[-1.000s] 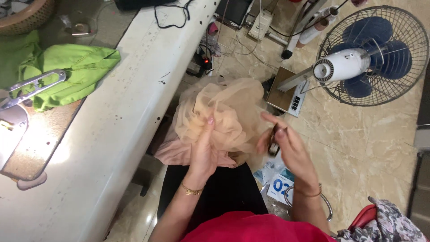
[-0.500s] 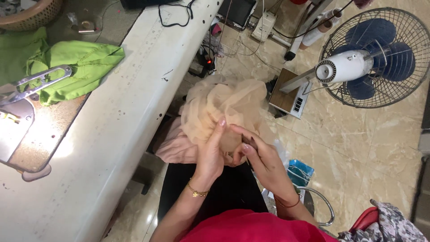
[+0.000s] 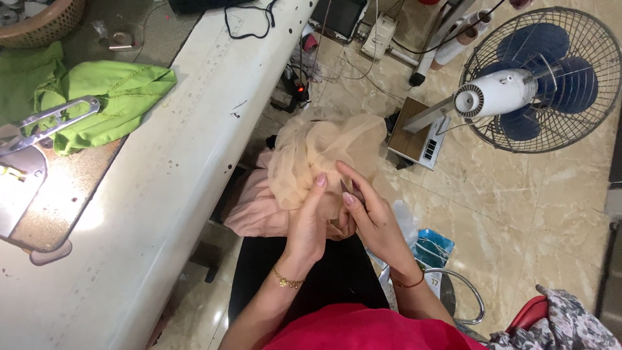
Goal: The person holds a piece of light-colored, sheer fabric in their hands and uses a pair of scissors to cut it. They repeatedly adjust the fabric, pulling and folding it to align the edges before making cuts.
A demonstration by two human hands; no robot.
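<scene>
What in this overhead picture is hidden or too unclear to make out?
Head view:
- Small tool between the right hand fingers: mostly covered, kind unclear.
- Left hand palm: faces away, against the beige netting.
- Basket: cut off by the top edge.
- Patterned cloth: cut off by the bottom edge.

the left hand and the right hand are meeting over the lap, both pinching a puffy bundle of beige mesh fabric, with pink cloth lying under it. a small thin tool is showing between the fingers of the right hand, too hidden to tell. a long white desk is running along the left, carrying green cloth and metal snips. a fan is standing on the tiled floor.
</scene>
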